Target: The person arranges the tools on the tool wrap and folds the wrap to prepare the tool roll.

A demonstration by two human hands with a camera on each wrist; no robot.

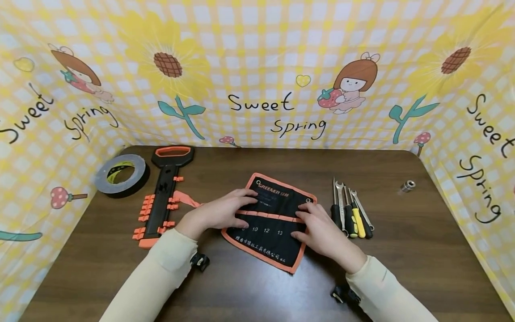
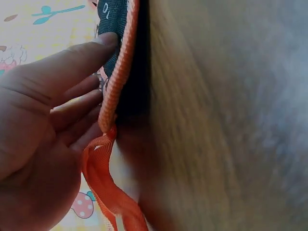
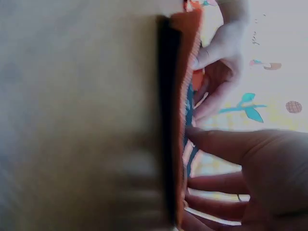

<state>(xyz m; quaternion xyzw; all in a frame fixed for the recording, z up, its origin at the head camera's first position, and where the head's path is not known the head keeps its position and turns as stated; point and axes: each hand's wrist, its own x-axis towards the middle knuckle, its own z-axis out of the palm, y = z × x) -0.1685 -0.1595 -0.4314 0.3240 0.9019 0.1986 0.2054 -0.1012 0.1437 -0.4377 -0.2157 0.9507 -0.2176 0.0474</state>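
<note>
nearest to us, 2 cream sleeves come in from the bottom edge, and our hands rest on a black tool pouch (image 1: 270,219) with orange trim that lies open and flat on the dark wooden table (image 1: 241,286), about at its middle. our left hand (image 1: 219,210) lies on the pouch's left part with its fingers straight and spread, the fingertips reaching the upper flap; in the left wrist view the thumb presses the black cloth just inside the orange border. our right hand (image 1: 319,228) lies flat on the pouch's right side, fingers straight and pressing down near the orange pocket seam. neither hand pinches anything. the pocket row shows the printed numbers 10, 12 and 13. an orange strap (image 1: 186,198) trails from the pouch's left side.

just beside the right hand lies a bunch of hand tools (image 1: 352,213), wrenches and screwdrivers side by side, 1 with a yellow handle. left of the pouch lies a long black holder with orange clips (image 1: 161,199). farther back on the left sits a roll of grey tape (image 1: 120,175), and on the far right a small metal socket (image 1: 407,186). behind everything hangs a yellow checked backdrop (image 1: 261,67) printed with sunflowers and "sweet spring".
</note>
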